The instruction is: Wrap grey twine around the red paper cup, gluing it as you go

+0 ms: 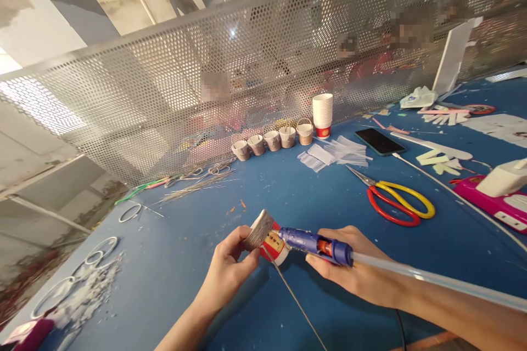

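A part-wrapped cup (273,242), pinched in the left hand's (228,267) grip over the table (177,255), faces the glue gun (302,240) clasped in the right hand (364,283), apparently for gluing cord (295,299) whose next turn calls for tension, with turning room leftward, scissors (395,209) to the right and mesh (164,93) along the far edge.

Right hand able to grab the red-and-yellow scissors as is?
Probably not: the right hand is taken up by the blue glue gun. Otherwise the scissors look reachable, just beyond it with nothing on top.
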{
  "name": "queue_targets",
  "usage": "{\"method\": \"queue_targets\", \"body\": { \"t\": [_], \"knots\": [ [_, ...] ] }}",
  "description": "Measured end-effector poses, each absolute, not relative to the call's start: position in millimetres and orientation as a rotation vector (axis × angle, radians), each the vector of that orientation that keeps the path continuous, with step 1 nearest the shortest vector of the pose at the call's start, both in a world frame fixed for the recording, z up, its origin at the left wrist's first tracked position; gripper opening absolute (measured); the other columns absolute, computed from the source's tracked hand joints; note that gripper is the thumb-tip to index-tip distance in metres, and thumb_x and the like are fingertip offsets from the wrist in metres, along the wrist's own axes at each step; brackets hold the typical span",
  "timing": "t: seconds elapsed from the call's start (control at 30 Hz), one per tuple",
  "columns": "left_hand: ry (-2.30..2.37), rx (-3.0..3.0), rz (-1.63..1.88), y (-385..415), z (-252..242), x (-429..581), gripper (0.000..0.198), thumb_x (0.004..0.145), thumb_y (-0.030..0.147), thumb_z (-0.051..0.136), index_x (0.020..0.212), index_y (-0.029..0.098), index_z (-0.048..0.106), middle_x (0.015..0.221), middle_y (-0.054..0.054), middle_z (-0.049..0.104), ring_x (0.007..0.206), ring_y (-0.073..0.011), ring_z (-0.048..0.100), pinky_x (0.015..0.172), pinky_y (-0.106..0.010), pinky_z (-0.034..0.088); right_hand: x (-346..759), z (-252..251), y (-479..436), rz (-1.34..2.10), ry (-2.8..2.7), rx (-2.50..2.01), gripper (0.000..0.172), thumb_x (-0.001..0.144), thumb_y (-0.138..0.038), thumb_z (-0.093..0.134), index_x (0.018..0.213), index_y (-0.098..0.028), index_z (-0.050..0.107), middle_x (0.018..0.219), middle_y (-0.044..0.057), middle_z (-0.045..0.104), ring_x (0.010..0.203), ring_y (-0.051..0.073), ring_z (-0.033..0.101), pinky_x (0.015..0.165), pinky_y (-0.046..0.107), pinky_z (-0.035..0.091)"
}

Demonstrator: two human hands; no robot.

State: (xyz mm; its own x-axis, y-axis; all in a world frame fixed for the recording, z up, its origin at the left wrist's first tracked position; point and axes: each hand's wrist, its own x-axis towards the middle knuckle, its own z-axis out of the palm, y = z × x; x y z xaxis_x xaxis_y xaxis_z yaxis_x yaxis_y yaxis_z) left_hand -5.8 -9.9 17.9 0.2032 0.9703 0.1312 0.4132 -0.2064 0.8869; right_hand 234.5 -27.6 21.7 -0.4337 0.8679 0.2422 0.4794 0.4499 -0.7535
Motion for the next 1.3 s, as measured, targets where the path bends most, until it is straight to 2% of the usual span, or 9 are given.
{"method": "queue_targets", "body": {
  "t": [0.2, 0.33, 0.5, 0.6, 0.73, 1.0, 1.3],
  "knots": [
    [1.285, 1.776, 0.984, -9.0, 15.4, -5.2, 0.004, 0.074, 0.017, 0.058, 0.077, 0.015, 0.061, 0.074, -0.001, 0.062, 0.070, -0.0145, 0.056, 0.067, -0.024, 0.047, 224.5, 8.8, -35.3, 0.556, -2.212, -1.053, 0.017, 0.084, -0.029, 0.049, 0.069, -0.020, 0.048, 0.058, -0.002, 0.058, 0.048, 0.012, 0.052, 0.053, 0.025, 0.032],
    [1.278, 1.801, 0.978, -8.7, 13.3, -5.8, 0.006, 0.076, 0.016, 0.056, 0.079, 0.016, 0.061, 0.075, 0.000, 0.061, 0.072, -0.0138, 0.056, 0.069, -0.023, 0.046, 223.2, 2.8, -34.1, 0.503, -2.211, -1.003, 0.015, 0.082, -0.029, 0.050, 0.070, -0.020, 0.049, 0.057, -0.002, 0.058, 0.047, 0.012, 0.051, 0.050, 0.025, 0.029],
    [1.269, 1.776, 0.952, -8.6, 13.9, -7.4, 0.006, 0.077, 0.017, 0.055, 0.079, 0.016, 0.060, 0.074, 0.000, 0.059, 0.070, -0.0132, 0.054, 0.066, -0.023, 0.044, 228.8, 14.3, -30.9, 0.707, -2.102, -1.074, 0.024, 0.086, -0.032, 0.046, 0.065, -0.021, 0.044, 0.055, -0.004, 0.050, 0.050, 0.011, 0.047, 0.055, 0.024, 0.034],
    [1.275, 1.756, 0.953, -8.1, 13.8, -9.1, 0.004, 0.076, 0.017, 0.056, 0.077, 0.016, 0.059, 0.076, -0.001, 0.058, 0.072, -0.0140, 0.053, 0.067, -0.024, 0.044, 232.8, 22.3, -28.6, 0.930, -1.993, -1.128, 0.030, 0.085, -0.034, 0.047, 0.060, -0.021, 0.039, 0.052, -0.005, 0.043, 0.048, 0.010, 0.041, 0.052, 0.023, 0.033],
    [1.261, 1.738, 0.952, -7.3, 11.9, -11.7, 0.003, 0.074, 0.017, 0.056, 0.076, 0.016, 0.058, 0.077, -0.001, 0.058, 0.073, -0.0148, 0.054, 0.067, -0.025, 0.045, 237.6, 25.6, -26.2, 1.125, -1.841, -1.184, 0.032, 0.085, -0.038, 0.046, 0.058, -0.021, 0.043, 0.052, -0.005, 0.039, 0.048, 0.011, 0.039, 0.047, 0.023, 0.033],
    [1.236, 1.730, 0.962, -7.0, 12.3, -12.2, 0.004, 0.074, 0.019, 0.058, 0.076, 0.015, 0.058, 0.077, -0.002, 0.059, 0.072, -0.0157, 0.055, 0.067, -0.026, 0.045, 234.0, 28.5, -30.7, 1.107, -1.861, -1.156, 0.026, 0.080, -0.037, 0.053, 0.059, -0.021, 0.053, 0.051, -0.003, 0.045, 0.050, 0.012, 0.042, 0.048, 0.023, 0.035],
    [1.208, 1.720, 0.992, -5.9, 11.1, -14.9, 0.004, 0.074, 0.018, 0.060, 0.076, 0.016, 0.060, 0.077, -0.001, 0.058, 0.074, -0.0157, 0.055, 0.069, -0.025, 0.046, 239.0, 18.1, -27.3, 1.188, -1.763, -1.231, 0.032, 0.082, -0.039, 0.055, 0.057, -0.021, 0.056, 0.052, -0.003, 0.049, 0.050, 0.012, 0.046, 0.046, 0.022, 0.036]
  ]
}}
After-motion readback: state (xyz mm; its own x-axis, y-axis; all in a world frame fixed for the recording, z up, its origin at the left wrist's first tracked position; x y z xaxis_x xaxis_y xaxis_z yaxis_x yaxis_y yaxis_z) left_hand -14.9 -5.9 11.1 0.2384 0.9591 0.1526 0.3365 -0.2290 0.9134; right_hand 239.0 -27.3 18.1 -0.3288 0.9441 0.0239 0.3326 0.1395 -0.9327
